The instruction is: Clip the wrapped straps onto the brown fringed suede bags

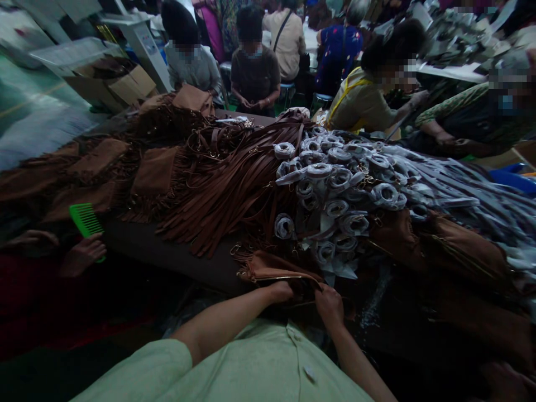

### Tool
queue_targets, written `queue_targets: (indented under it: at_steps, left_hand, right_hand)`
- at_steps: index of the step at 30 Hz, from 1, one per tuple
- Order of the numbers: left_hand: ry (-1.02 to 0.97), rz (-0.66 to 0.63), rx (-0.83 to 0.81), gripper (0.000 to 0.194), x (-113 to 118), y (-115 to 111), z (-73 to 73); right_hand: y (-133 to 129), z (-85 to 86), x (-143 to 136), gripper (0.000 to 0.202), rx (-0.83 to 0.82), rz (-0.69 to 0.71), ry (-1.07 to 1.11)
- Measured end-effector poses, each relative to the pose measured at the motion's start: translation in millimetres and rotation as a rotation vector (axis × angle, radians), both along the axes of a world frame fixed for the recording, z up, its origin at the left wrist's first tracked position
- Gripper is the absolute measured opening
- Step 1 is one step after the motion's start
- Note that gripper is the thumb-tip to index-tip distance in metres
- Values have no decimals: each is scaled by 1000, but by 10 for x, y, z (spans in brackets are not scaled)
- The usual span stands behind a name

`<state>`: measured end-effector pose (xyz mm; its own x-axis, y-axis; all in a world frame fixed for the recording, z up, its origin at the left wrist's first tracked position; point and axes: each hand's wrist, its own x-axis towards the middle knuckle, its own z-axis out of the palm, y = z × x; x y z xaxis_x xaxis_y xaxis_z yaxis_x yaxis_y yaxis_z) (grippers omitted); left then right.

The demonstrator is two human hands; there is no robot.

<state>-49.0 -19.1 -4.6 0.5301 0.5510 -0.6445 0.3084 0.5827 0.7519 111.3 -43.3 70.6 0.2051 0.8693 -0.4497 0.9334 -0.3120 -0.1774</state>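
Note:
A brown fringed handbag (272,266) with a gold zipper lies at the table's near edge, its zip side towards me. My left hand (281,291) reaches into the bag's opening, and its fingers are hidden inside. With closed fingers my right hand (329,304) grips the right end of the bag's rim. Just beyond the bag lie rolled straps in whitish wrapping (326,251), some with gold clasps. Long brown straps (226,195) spread out to the left of them.
More brown fringed bags (154,170) are piled on the left; zipped brown bags (464,245) lie at right. At the left a co-worker's hand (84,254) holds a green comb (86,219). Several people sit across the table. Wrapped grey straps (456,173) cover the far right.

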Motion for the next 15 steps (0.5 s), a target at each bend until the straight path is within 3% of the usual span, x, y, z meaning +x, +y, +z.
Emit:
queue_targets:
  at_steps: [4,11,15]
  left_hand:
    - [-10,34,-91,25,40,63,-3]
    - [19,-8,-50,22,37,81,97]
    - [57,-111,45,26,17,71,86]
  right_hand:
    - [10,-57,56,28,7,37,33]
    - [33,-57,90,29,13,-25,92]
    - [48,-27,69,29,-13,-19,85]
